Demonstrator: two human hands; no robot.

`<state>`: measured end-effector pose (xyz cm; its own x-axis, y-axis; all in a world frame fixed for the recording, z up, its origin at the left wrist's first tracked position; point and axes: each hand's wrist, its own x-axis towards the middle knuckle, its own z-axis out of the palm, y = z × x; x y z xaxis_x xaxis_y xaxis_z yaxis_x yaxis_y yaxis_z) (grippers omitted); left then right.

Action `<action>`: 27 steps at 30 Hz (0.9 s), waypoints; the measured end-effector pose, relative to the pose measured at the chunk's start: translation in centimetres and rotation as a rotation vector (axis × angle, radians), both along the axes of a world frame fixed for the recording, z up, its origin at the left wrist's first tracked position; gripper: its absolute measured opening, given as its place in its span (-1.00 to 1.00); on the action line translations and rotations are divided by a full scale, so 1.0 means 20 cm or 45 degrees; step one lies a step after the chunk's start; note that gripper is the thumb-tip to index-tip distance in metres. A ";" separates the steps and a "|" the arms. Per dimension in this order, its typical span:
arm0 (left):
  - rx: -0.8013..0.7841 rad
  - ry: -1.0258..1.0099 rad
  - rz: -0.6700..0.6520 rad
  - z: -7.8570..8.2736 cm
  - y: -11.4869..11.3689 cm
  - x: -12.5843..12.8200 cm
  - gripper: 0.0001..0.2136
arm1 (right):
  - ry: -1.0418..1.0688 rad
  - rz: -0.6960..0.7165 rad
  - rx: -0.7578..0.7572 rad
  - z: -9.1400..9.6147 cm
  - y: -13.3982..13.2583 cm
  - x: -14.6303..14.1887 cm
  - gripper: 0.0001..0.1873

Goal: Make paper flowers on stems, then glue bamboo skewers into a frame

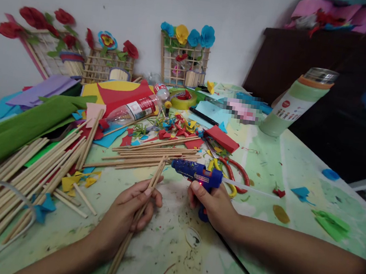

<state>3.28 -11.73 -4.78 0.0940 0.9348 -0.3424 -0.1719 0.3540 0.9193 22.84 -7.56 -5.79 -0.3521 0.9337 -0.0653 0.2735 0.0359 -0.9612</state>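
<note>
My left hand is closed around a few thin wooden sticks, held together and slanting up from the table's near side. In my right hand is a blue glue gun with a small red light lit. A clear glue stick juts out of its back, and a black cord runs down to the right. The gun's nozzle is at or very near the sticks' upper ends; whether they touch I cannot tell. Just beyond lie several loose sticks on the table.
A big pile of wooden sticks spreads over the left side. Red-handled scissors, paper scraps and a plastic bottle lie behind my hands. A green thermos stands at right. Stick lattices with paper flowers lean on the wall.
</note>
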 end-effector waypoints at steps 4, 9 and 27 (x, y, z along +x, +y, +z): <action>0.000 -0.009 -0.015 0.00 0.00 0.00 -0.64 | -0.035 -0.017 -0.009 0.00 0.00 0.00 -0.40; -0.013 -0.012 -0.024 0.00 0.00 0.00 -0.63 | -0.087 -0.031 -0.025 0.00 0.00 0.00 -0.37; -0.027 -0.010 -0.023 0.01 0.00 0.00 -0.63 | -0.007 -0.078 -0.063 -0.03 0.00 0.00 -0.39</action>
<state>3.23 -11.76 -4.57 0.1133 0.9256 -0.3610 -0.1725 0.3762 0.9103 22.79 -7.52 -6.47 -0.2936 0.9492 -0.1135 0.2791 -0.0284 -0.9598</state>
